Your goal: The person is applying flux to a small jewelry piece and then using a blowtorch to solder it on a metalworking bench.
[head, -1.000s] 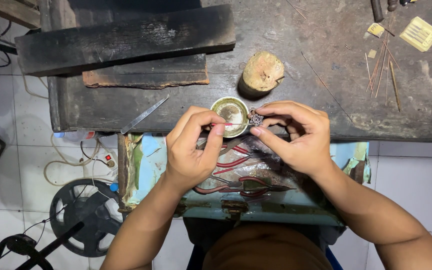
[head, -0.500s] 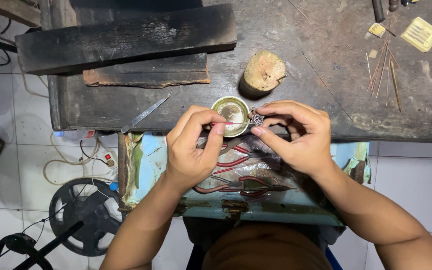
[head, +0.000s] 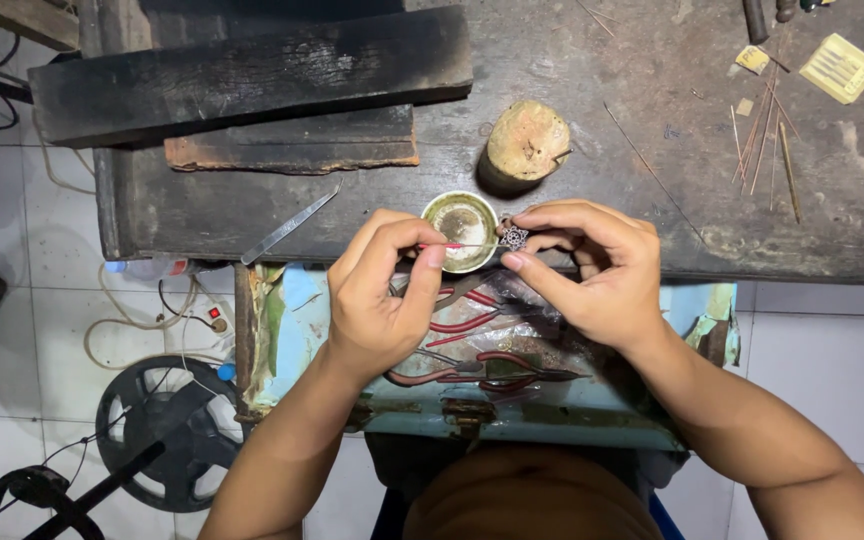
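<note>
From the head view, both hands meet at the centre of the frame, over the near edge of a dark, scarred bench (head: 572, 70). The right hand (head: 592, 275) pinches a small silver filigree ornament (head: 514, 237) between thumb and forefinger, fingers clamped on its rim so the flat face turns up toward the eye. The left hand (head: 377, 290) has its fingers clamped on a thin red-handled tool (head: 462, 245), whose fine tip reaches across to the ornament; a pen-like grip seems to steady the point for small work. Just behind the hands, touching nothing, sits a small round brass dish (head: 462, 218), close enough for the tool tip to dip into. A stubby wooden block (head: 527, 140) stands just above the dish. Steel tweezers (head: 290, 225) lie left of centre near the bench edge. Thin wires and sticks (head: 764, 130) are scattered at upper right. Below the hands an open drawer (head: 552, 415) holds red-handled pliers (head: 472, 325), within easy reach. A charred wooden beam (head: 252, 70) lies at upper left.
</note>
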